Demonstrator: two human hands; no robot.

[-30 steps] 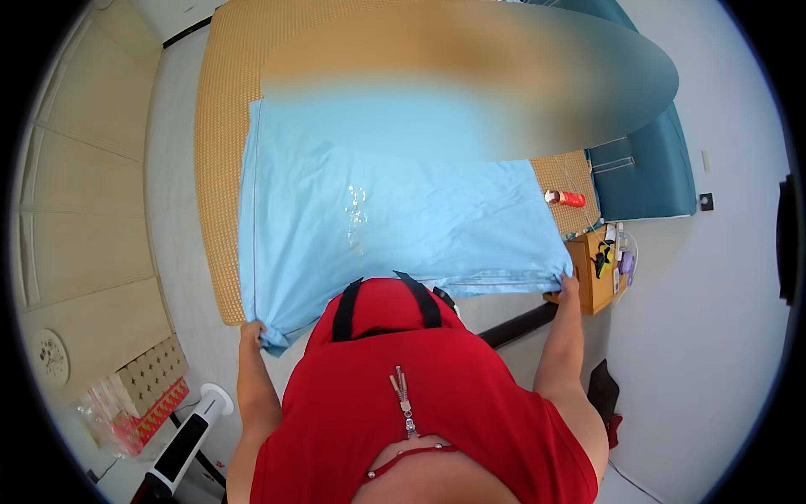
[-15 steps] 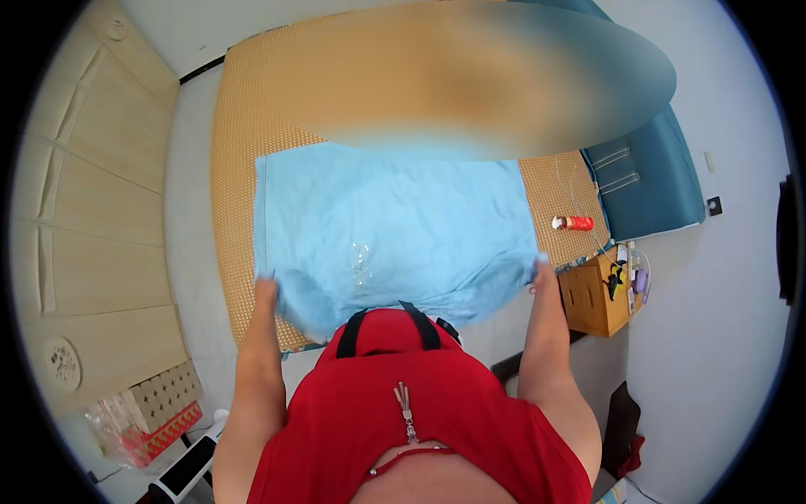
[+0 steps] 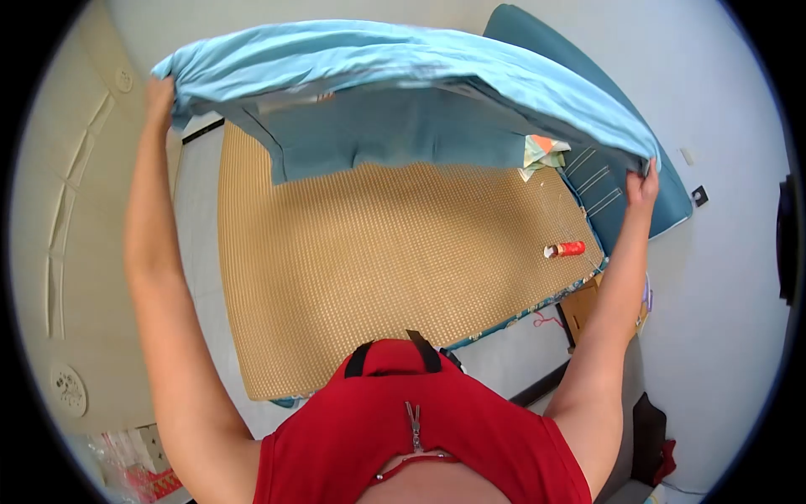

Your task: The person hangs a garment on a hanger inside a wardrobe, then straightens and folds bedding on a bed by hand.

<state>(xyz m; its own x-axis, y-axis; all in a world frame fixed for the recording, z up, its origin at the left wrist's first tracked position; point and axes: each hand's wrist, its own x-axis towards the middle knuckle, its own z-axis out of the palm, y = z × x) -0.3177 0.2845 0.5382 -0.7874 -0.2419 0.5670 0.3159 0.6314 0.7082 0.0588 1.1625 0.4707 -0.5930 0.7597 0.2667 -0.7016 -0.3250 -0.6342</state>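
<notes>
A large light blue cloth (image 3: 395, 52) stretches in a raised arc between my two hands, above the far part of the bed. Its duller blue-grey underside hangs toward the woven mat. At the upper left, my left hand (image 3: 160, 99) is closed around one corner of the cloth. My right hand (image 3: 643, 186) grips the opposite corner at the right, near the blue headboard. Both arms are spread wide and lifted. The cloth hides the far end of the bed.
A woven mat (image 3: 361, 269) covers the bed. On it lie a red bottle (image 3: 571, 249) and a patterned cloth (image 3: 544, 154). The blue headboard (image 3: 672, 210) stands at the right, a wooden nightstand (image 3: 579, 312) below it. Pale cabinets (image 3: 80, 227) line the left.
Both hands have moved up, outward and away from me, lifting the cloth off the mat into the air. The near part of the mat is now uncovered.
</notes>
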